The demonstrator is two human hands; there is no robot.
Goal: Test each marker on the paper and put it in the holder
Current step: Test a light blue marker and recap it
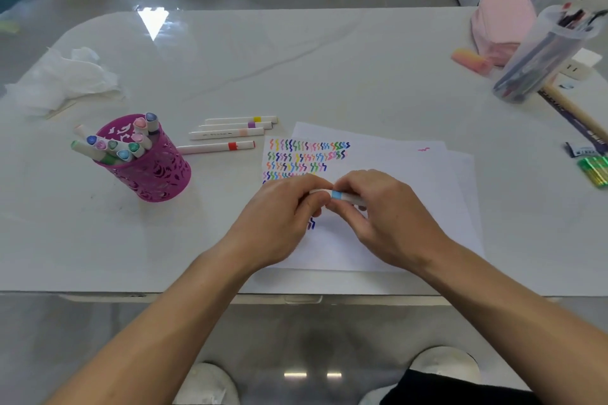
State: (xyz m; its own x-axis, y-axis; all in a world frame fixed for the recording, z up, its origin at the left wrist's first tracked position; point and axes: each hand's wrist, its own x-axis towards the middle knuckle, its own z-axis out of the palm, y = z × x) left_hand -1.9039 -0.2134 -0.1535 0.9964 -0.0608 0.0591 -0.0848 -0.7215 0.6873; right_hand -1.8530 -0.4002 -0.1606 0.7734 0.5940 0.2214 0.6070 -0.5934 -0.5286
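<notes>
A white marker with a light-blue band (337, 196) lies level between both hands, just above the paper (388, 174). My left hand (279, 217) grips its left end and my right hand (385, 214) grips its right part. The paper carries rows of coloured zigzag marks (306, 154) at its upper left. A magenta perforated holder (149, 168) with several markers in it stands to the left. Several loose white markers, the nearest with a red band (217, 147), lie between holder and paper.
Crumpled tissue (62, 79) lies at the far left. A pink pouch (500, 26), a clear tub of pens (543, 56) and a ruler (572, 115) sit at the right. Green pens (594, 169) lie by the right edge. The table's front edge (296, 294) runs below my wrists.
</notes>
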